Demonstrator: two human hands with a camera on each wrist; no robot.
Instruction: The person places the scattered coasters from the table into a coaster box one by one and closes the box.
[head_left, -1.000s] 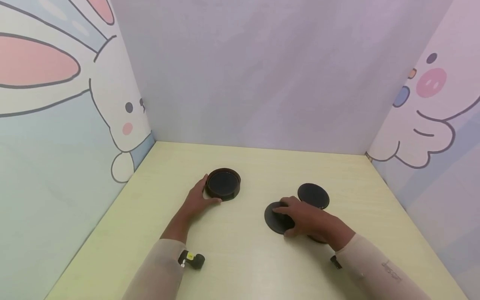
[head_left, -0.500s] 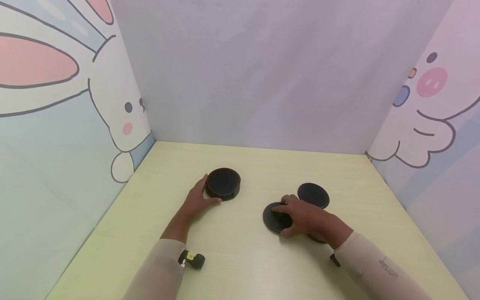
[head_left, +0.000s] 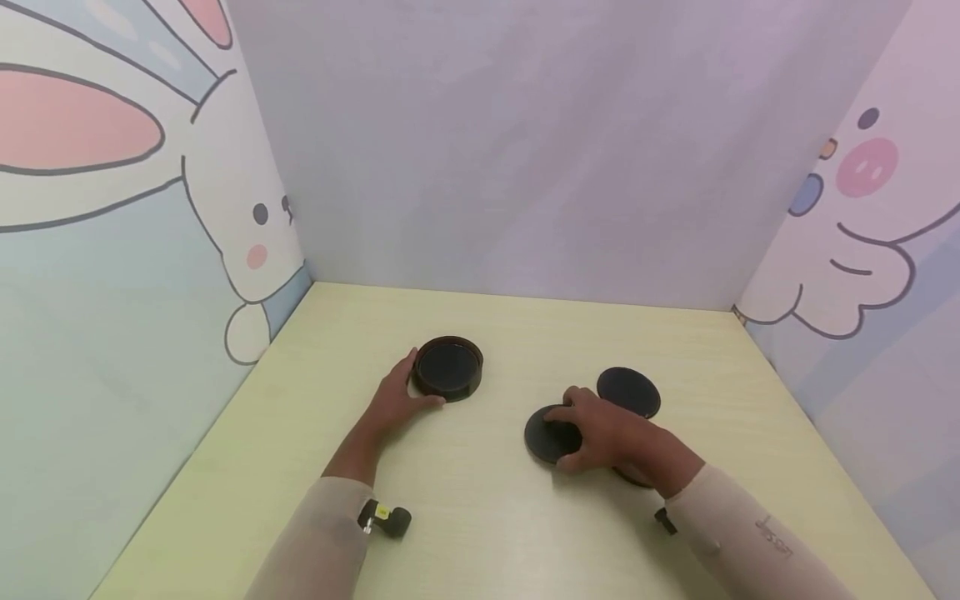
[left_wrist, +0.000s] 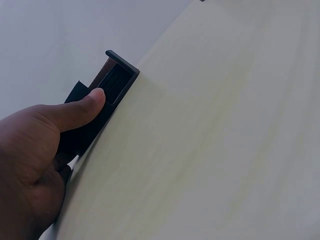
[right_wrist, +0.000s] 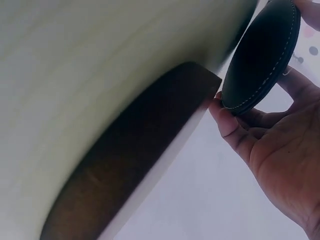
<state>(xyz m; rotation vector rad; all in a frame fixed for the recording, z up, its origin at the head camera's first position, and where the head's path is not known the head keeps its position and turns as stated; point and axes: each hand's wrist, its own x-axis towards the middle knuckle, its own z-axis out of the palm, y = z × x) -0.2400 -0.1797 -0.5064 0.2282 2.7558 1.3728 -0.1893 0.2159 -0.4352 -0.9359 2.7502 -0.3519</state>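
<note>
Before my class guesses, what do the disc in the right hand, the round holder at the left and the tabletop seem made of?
Disc: matte, dark leather or imitation leather, from its stitched edge.
Round holder: leather or plastic, perhaps; dark outside, brown inside, too dim to settle.
Tabletop: probably matte wood or wood-look laminate, from faint grain streaks.

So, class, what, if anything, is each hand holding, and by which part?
The left hand holds the holder by its outer side; the right hand holds a coaster by its edge.
</note>
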